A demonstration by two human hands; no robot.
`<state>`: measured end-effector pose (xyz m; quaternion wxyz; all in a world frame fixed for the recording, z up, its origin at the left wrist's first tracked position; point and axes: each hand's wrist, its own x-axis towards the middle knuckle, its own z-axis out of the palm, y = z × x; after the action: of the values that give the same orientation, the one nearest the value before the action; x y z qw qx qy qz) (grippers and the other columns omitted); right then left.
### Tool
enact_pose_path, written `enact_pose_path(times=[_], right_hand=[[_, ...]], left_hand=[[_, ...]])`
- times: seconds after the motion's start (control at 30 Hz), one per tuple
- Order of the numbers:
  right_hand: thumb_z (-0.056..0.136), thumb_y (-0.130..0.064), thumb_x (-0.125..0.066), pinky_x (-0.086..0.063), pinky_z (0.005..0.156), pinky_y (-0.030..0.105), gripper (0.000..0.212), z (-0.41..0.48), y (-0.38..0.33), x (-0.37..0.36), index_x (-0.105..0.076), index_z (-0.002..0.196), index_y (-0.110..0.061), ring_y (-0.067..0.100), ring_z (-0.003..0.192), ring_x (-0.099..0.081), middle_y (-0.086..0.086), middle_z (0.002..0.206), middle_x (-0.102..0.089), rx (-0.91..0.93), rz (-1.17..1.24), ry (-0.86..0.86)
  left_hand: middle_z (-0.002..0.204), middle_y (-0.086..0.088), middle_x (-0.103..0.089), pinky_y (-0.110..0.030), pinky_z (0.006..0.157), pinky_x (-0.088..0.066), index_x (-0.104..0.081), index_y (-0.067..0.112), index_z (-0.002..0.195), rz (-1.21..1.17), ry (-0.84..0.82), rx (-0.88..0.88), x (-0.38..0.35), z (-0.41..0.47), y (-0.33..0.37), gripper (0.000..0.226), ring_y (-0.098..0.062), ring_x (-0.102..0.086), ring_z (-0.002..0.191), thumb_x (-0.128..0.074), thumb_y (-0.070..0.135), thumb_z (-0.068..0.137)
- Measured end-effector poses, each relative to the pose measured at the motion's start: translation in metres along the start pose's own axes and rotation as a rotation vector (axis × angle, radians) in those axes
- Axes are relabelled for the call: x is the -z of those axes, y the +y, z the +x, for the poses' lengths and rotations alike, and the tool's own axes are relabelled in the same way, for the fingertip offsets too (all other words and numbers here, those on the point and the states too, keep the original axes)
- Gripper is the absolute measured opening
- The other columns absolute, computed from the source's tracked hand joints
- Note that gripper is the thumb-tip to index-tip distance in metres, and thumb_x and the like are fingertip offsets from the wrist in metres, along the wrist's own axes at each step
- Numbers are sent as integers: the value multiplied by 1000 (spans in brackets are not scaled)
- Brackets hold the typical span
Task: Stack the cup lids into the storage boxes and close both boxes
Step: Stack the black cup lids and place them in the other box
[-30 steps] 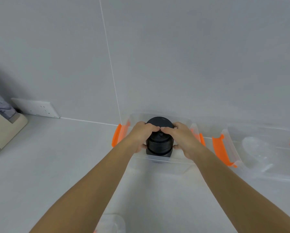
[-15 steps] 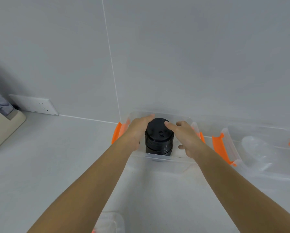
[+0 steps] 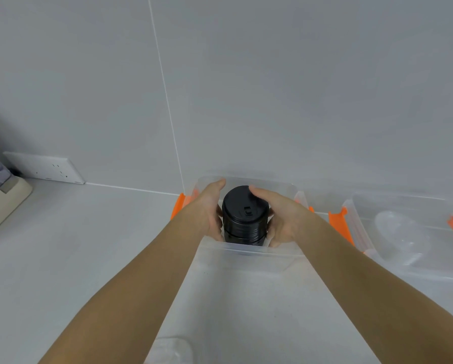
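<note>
Head view
Left hand (image 3: 210,209): reaches into the clear box, palm against the left side of the black stack, fingers (image 3: 218,184) stretched up along its far left edge.
Right hand (image 3: 281,218): inside the same box, cupped on the right side of the stack; one finger (image 3: 256,191) lies over the top rim, the others curl down its right flank.
Grip: both hands press on the stack from opposite sides, apart from each other with the stack between them.
Stack (image 3: 245,216): black cup lids piled upright, ribbed edges showing down the side, a small tab on the top lid; it stands in the box between the palms. Whether its base rests on the box floor cannot be told, since the near wall hides it.
Box (image 3: 249,252): clear plastic, open on top, around both hands; its near wall crosses just under the wrists.
Clips (image 3: 179,207): orange, on the box's left end just outside the left hand; a sliver of orange shows past the right wrist.
Second box (image 3: 361,227): clear, open, just right of the right hand, with an orange clip (image 3: 338,224) on its near end and another at the picture's right edge.
Clear lids (image 3: 401,239): domed, lying inside the second box, well right of the right hand.
Box cover (image 3: 169,350): clear, at the bottom edge, between the forearms.
Socket (image 3: 45,168): white, on the wall, far left of the left hand.
Counter (image 3: 62,245): pale grey, under both arms.
</note>
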<state>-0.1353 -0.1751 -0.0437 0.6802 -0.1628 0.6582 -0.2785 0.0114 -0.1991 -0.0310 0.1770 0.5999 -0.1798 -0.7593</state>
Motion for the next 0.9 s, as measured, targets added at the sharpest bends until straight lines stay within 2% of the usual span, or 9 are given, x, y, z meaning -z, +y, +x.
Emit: enact_pose_path(times=[0.1,0.17,0.27,0.3,0.4,0.5,0.63,0.77,0.9], right_hand=[[70,-49,-73,-46,93,51,59,5,2,1,-57,113,-13,35,102,-61,12,116,-61,3,-19,-36],[76,-46,-70,-52,84,50,48,5,2,1,-59,109,-13,34,97,-64,12,110,-65,16,-27,-71],[83,-49,-61,-55,49,37,37,1,4,-3,-59,96,-14,29,78,-67,10,94,-67,12,-71,-110],[84,-50,-58,-54,46,35,37,1,4,-4,-59,96,-15,28,75,-67,9,94,-66,9,-84,-112],[86,-52,-53,-47,78,45,50,1,4,-4,-54,121,-16,35,106,-60,11,129,-57,9,-115,-95],[90,-48,-51,-42,75,50,55,-2,3,-6,-45,133,-15,33,116,-50,11,144,-44,20,-119,-74],[88,-43,-57,-26,102,69,58,0,3,-4,-44,136,-12,33,139,-26,9,150,-33,164,-143,21],[85,-49,-58,-28,102,65,57,1,4,-4,-50,132,-17,31,137,-29,5,148,-37,269,-201,35],[85,-48,-58,-28,104,63,53,0,4,-4,-54,127,-18,28,132,-37,3,141,-46,291,-204,9]], left_hand=[[92,-18,-62,-41,50,-50,-54,-1,106,56,-48,10,-2,-1,-3,68,-34,-61,75,-42,63,85],[97,-16,-63,-40,52,-50,-56,1,108,82,-16,-30,-2,0,-3,67,-33,-61,78,-45,62,84],[103,-11,-65,-36,54,-46,-59,5,114,87,66,-101,-1,1,-3,64,-27,-62,81,-50,60,83],[103,-10,-65,-34,54,-43,-59,5,114,96,79,-114,-1,1,-3,64,-25,-61,81,-49,60,83],[103,-5,-63,-31,53,-37,-58,3,113,126,70,-123,1,0,-3,65,-20,-57,80,-43,61,86],[108,-4,-62,-29,51,-39,-55,4,122,141,53,-126,2,1,-3,67,-19,-58,79,-41,60,87],[96,-6,-62,-28,42,-47,-52,5,123,155,70,-169,0,-3,-2,74,-21,-60,74,-54,64,79],[62,-2,-60,-19,29,-41,-57,15,80,245,48,-207,-1,-4,-5,33,-10,-54,48,-64,47,81],[99,-4,-61,-35,57,-51,-61,11,107,185,27,-255,3,0,-8,25,-18,-56,78,-63,26,88]])
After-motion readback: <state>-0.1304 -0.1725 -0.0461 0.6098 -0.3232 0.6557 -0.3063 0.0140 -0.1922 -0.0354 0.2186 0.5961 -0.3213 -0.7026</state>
